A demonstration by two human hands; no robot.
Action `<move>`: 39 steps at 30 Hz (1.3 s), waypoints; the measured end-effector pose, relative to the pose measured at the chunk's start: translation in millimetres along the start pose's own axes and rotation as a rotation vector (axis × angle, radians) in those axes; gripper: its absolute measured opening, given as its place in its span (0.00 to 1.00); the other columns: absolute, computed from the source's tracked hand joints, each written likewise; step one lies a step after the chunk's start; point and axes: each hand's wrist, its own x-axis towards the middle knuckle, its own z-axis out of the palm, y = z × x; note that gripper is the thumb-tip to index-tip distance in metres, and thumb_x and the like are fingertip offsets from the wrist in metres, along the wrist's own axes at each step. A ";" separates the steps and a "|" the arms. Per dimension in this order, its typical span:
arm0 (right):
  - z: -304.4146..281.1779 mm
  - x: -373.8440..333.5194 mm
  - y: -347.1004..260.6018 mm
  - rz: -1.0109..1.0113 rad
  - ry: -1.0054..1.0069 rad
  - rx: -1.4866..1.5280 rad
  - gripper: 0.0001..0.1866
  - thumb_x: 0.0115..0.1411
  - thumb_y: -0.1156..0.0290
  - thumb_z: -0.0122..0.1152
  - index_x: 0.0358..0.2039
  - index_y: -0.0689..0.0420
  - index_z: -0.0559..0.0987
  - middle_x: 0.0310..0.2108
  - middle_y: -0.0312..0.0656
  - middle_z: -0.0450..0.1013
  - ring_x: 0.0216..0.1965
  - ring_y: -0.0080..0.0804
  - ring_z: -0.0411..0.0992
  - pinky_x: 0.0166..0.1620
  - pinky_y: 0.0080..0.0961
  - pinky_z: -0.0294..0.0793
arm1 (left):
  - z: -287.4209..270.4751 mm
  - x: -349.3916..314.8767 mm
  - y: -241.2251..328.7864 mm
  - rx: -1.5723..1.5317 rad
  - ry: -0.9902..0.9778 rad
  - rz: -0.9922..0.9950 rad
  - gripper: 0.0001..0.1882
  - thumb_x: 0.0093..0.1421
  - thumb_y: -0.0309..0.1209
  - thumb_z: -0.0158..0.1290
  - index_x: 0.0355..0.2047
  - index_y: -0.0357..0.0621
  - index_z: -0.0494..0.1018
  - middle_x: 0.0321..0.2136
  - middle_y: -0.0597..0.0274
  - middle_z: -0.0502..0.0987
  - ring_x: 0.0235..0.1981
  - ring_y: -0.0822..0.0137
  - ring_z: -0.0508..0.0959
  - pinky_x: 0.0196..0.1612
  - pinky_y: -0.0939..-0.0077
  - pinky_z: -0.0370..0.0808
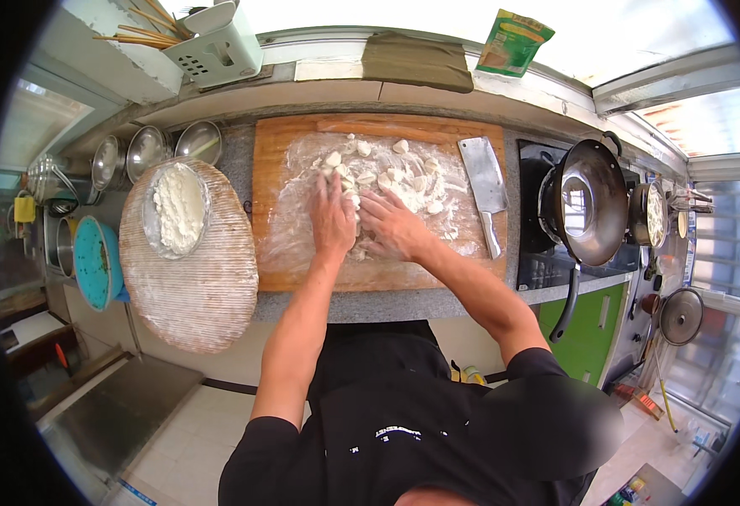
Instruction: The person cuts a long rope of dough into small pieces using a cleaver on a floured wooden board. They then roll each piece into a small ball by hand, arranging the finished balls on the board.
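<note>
On a floured wooden board (270,181) lie several small pieces of white dough (400,147), spread over its middle and far part. My left hand (333,221) rests among them, fingers stretched forward and touching pieces near the board's centre. Just beside it, my right hand (394,223) reaches in from the right, its fingers extended and low over the floured surface against the dough. Neither hand is wrapped round anything that I can see; what lies under the palms is hidden. A cleaver (483,175) lies flat along the board's right side, handle toward me.
Left of the board, a round ridged tray (189,291) carries a bowl of flour (178,209). A turquoise basin (96,261) and metal bowls (148,152) stand beyond it. To the right, a wok (591,202) sits on the stove, its handle (565,308) jutting toward me.
</note>
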 end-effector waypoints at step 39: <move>6.3 12.9 50.9 0.467 0.457 0.137 0.41 0.72 0.40 0.51 0.77 0.51 0.63 0.80 0.52 0.52 0.81 0.52 0.45 0.81 0.56 0.41 | -10.7 65.7 19.1 0.016 -0.081 0.258 0.39 0.73 0.48 0.50 0.78 0.46 0.56 0.80 0.45 0.47 0.78 0.40 0.55 0.79 0.49 0.53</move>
